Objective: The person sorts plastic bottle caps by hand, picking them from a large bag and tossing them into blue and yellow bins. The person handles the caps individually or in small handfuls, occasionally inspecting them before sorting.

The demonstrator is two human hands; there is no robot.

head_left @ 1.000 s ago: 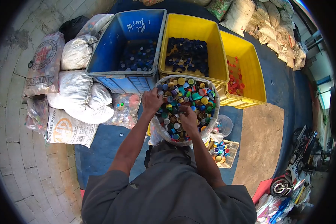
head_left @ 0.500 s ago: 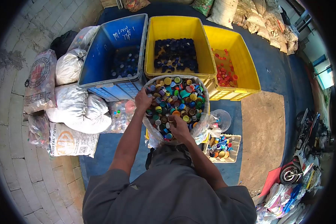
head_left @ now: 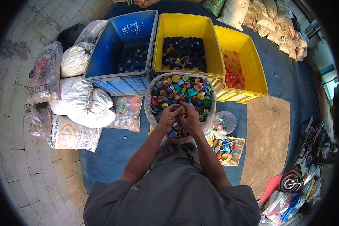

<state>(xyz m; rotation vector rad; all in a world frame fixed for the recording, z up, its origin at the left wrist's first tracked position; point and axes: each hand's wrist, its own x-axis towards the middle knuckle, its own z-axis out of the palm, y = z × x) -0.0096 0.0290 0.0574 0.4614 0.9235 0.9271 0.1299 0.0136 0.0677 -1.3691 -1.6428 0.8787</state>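
Mixed bottle caps (head_left: 196, 89) in many colours fill a round container lined with a whitish sack (head_left: 213, 113) right in front of me. Above the caps, my left hand (head_left: 170, 116) and my right hand (head_left: 189, 118) meet, fingertips pinched together. Both hands are closed; whatever small thing lies between their fingers is hidden. Behind the container stand a blue crate (head_left: 118, 79) with blue caps, a yellow crate (head_left: 190, 26) with dark caps, and another yellow crate (head_left: 248, 49) with red caps.
Stuffed white sacks (head_left: 77, 98) and a clear bag of caps (head_left: 127, 116) lie at left. Right of the container are a clear plastic tub (head_left: 226, 122) and a small basket (head_left: 237, 150) of mixed caps. A motorcycle (head_left: 290, 182) stands at far right.
My left hand has moved from the container's left rim to its middle and met my right hand. My right hand has shifted slightly up and right. The whole view has shifted a little.
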